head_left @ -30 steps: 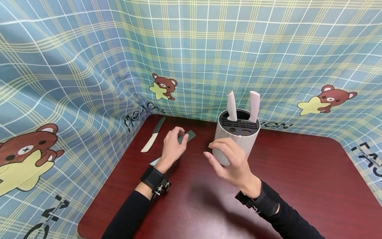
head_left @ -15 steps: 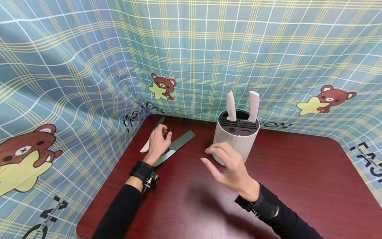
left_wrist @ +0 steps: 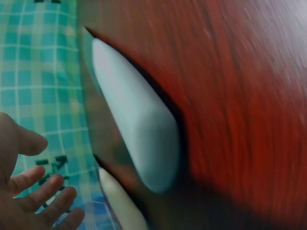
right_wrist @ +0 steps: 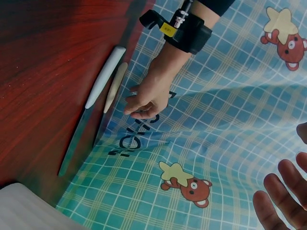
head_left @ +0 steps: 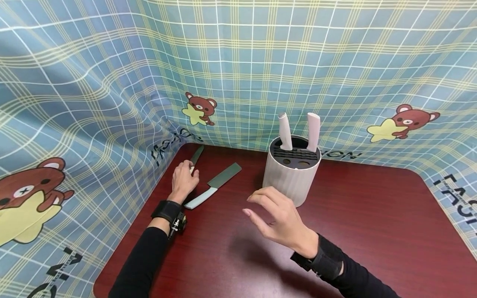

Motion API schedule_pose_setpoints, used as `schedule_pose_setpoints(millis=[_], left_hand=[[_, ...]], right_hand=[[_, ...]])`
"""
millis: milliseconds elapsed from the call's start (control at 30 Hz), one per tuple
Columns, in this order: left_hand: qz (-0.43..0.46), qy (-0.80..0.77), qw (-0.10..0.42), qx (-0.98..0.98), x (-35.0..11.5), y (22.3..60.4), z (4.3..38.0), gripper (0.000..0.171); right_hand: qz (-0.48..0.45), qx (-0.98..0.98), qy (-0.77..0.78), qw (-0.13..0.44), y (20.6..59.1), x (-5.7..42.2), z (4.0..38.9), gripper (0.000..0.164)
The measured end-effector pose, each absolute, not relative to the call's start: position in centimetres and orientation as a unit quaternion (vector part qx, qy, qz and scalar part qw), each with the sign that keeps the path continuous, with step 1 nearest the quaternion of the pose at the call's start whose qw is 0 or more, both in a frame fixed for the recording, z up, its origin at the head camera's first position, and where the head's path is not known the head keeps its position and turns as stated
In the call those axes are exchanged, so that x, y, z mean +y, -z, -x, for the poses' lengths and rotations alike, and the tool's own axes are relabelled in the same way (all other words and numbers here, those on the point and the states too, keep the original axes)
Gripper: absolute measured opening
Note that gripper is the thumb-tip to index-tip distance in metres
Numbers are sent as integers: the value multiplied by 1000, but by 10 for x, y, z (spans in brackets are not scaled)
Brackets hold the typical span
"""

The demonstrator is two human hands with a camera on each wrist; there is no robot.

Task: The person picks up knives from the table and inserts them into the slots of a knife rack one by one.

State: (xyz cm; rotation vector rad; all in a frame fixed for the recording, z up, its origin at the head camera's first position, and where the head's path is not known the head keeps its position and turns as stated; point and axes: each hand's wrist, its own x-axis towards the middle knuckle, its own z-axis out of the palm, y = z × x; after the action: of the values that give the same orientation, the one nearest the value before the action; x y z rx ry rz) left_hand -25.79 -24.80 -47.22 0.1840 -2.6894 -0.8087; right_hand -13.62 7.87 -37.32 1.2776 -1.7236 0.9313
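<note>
My left hand point(head_left: 184, 180) hovers over the cream-handled knife, hiding most of its handle; its dark green blade point(head_left: 197, 154) shows beyond the fingers. In the right wrist view this hand stands above the cream handle point(right_wrist: 115, 87), apart from it. Its fingers are loosely bent and hold nothing. Just to the right lies a cleaver point(head_left: 225, 175) with a dark green blade and a pale blue handle point(left_wrist: 134, 115). My right hand point(head_left: 282, 218) is in the air before the knife block point(head_left: 290, 182), fingers gently curved around nothing.
A white-handled knife point(head_left: 285, 134) and a pinkish-handled tool point(head_left: 314, 131) stand in the round ribbed block. Plaid cloth point(head_left: 253, 74) rises behind and left of the dark red table point(head_left: 357, 215).
My left hand has moved left from over the cleaver to over the cream-handled knife, uncovering the cleaver. My right hand has barely shifted.
</note>
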Motion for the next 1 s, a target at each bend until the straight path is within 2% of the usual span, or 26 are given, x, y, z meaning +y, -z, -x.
schedule_pose_setpoints(millis=[300, 633, 1000], left_hand=[[-83, 241, 143, -956, -265, 483, 261, 40], [-102, 243, 81, -961, -277, 489, 260, 44], [-104, 233, 74, -964, -283, 497, 262, 41]], right_hand=[[-507, -680, -361, 387, 376, 76, 134, 16], [-503, -684, -362, 384, 378, 78, 135, 17], [-499, -693, -357, 378, 384, 80, 135, 17]])
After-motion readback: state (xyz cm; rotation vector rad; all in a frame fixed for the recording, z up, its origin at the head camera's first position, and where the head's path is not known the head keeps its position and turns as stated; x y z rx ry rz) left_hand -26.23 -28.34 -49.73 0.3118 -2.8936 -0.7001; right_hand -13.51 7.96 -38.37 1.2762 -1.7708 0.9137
